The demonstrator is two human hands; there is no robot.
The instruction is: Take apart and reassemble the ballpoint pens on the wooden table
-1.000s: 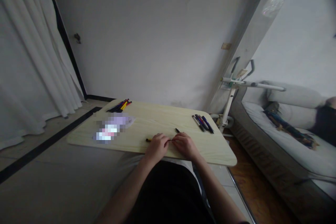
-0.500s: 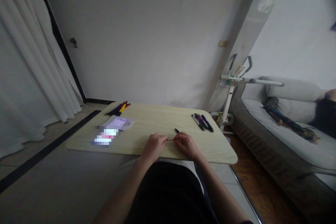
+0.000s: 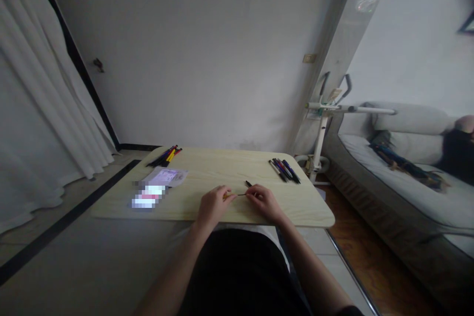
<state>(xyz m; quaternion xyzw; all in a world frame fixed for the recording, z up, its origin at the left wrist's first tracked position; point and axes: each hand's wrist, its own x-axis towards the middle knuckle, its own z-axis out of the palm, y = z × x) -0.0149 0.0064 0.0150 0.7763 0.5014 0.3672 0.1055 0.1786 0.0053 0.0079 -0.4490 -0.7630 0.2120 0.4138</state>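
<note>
My left hand (image 3: 215, 203) is closed in a pinch on a slim yellow-orange piece (image 3: 225, 197) that looks like part of a pen. From there a thin dark rod (image 3: 241, 194), like a pen refill, runs across to the pinched fingers of my right hand (image 3: 263, 202). The grips hide most of both parts, so I cannot tell whether they are joined. A small black piece (image 3: 248, 183), perhaps a pen cap or pen end, shows just beyond my right fingers. Both hands are low over the near side of the light wooden table (image 3: 211, 168).
Several pens (image 3: 284, 171) lie side by side at the table's right. More pens and markers (image 3: 166, 156), some yellow and red, are bunched at the far left. Closer in are a pale packet (image 3: 165, 176) and a lit, blurred phone (image 3: 148, 196). A person (image 3: 459, 150) is on the sofa (image 3: 411, 108).
My left hand has shifted slightly left, and more of the yellow-orange piece shows in its fingers. My right hand keeps its pinch almost in place. The view has turned slightly right.
</note>
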